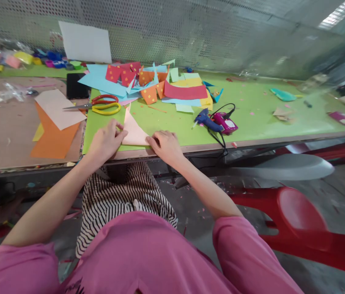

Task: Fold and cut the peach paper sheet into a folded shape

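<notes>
A pale pink sheet of paper point(133, 130), folded into a triangle, lies near the front edge of the green-covered table. Its narrow tip points away from me. My left hand point(107, 139) is at the paper's left edge, fingers curled with the thumb against it. At the right corner, my right hand point(165, 146) pinches the paper between thumb and bent fingers. Just beyond my left hand lie scissors point(105, 107) with red and yellow handles, their blades pointing left. The undersides of the fingers are hidden.
Cut coloured papers point(184, 90) are heaped at the back. A blue glue gun point(208, 120) and a magenta box point(226, 123) with a cord sit right. Pink and orange sheets point(56, 141) and a black phone point(77, 85) lie left. A red chair point(302, 210) stands at lower right.
</notes>
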The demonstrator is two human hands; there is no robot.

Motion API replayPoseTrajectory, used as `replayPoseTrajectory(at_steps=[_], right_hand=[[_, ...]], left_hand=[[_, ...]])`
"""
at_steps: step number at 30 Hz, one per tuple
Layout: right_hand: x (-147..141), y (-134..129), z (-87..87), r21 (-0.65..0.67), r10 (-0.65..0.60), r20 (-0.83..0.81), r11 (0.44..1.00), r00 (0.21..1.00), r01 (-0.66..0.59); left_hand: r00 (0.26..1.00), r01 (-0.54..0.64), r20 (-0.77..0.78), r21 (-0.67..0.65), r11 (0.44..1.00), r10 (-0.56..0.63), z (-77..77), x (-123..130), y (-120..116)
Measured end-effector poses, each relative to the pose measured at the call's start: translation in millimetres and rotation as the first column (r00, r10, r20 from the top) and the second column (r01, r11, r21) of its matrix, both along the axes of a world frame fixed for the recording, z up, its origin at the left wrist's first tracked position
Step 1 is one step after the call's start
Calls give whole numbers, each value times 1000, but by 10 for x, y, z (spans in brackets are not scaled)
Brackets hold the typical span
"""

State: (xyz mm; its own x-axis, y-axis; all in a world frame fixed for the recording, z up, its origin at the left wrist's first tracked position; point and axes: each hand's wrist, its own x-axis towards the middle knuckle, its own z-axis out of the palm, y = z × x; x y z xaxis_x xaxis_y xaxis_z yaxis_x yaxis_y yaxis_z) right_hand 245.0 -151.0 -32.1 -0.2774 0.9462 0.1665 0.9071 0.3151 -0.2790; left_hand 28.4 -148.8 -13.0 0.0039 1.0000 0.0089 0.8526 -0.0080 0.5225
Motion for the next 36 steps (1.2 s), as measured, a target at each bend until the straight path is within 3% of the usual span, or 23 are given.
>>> replayPoseTrajectory(at_steps=[5,10,14,18,23,28,33,36], right_hand=[[-50,49,72,-62,-33,36,997,999,36],[-66,63,91,-59,-35,51,998,998,38],[-63,57,85,-64,-34,67,997,997,38],[-56,45,62,-30,1,27,1000,1000,0],[-66,66,86,-17,52,33,999,998,-51],[-237,280,221,6,98,87,995,991,-99],[-442,639,238,-72,126,115,990,985,-118],[-434,803,189,-98,244,90,967,966,-235]], left_hand=[[981,-24,-192,5,1000,25,-12,101,-8],[966,-6,-259,32,999,15,-46,113,-20],[960,72,-275,72,995,-50,-32,71,-16],[934,162,-327,24,986,-146,-19,25,15],[898,281,-370,62,958,-240,-126,-68,111],[874,396,-350,115,911,-336,-237,-154,203],[881,390,-340,132,911,-328,-227,-142,212],[879,382,-353,122,916,-320,-216,-126,195]])
